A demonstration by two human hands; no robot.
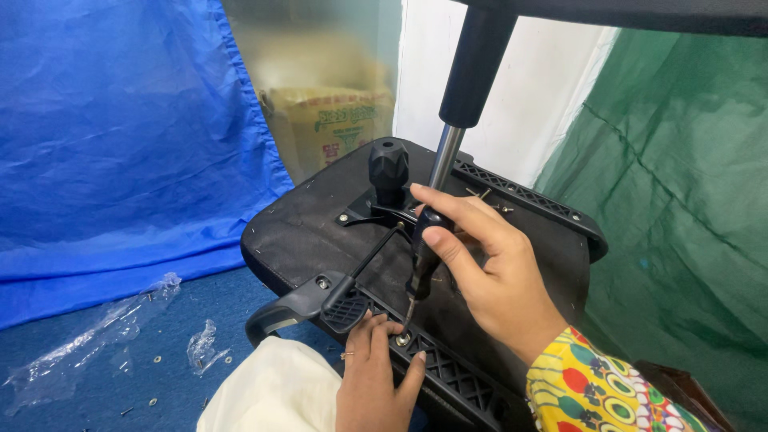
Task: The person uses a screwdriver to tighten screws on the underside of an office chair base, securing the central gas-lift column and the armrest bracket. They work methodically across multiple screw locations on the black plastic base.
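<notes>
An office chair seat (304,232) lies upside down, its black underside facing me. My right hand (488,272) grips a black-handled screwdriver (422,256), held upright with its tip on a screw (402,339) in the black plastic armrest bracket (448,370). My left hand (372,376) rests on that bracket, fingers around the screw and the driver tip. A black paddle lever (346,308) sits just left of the fingers. The gas lift column (464,96) rises from the seat mechanism, beside a black knob (389,168).
A blue tarp (120,136) hangs at left and a green one (680,200) at right. Clear plastic wrap (96,336) and small loose washers lie on the blue carpet. A cardboard box (336,124) stands behind the seat. White cloth (272,392) covers my lap.
</notes>
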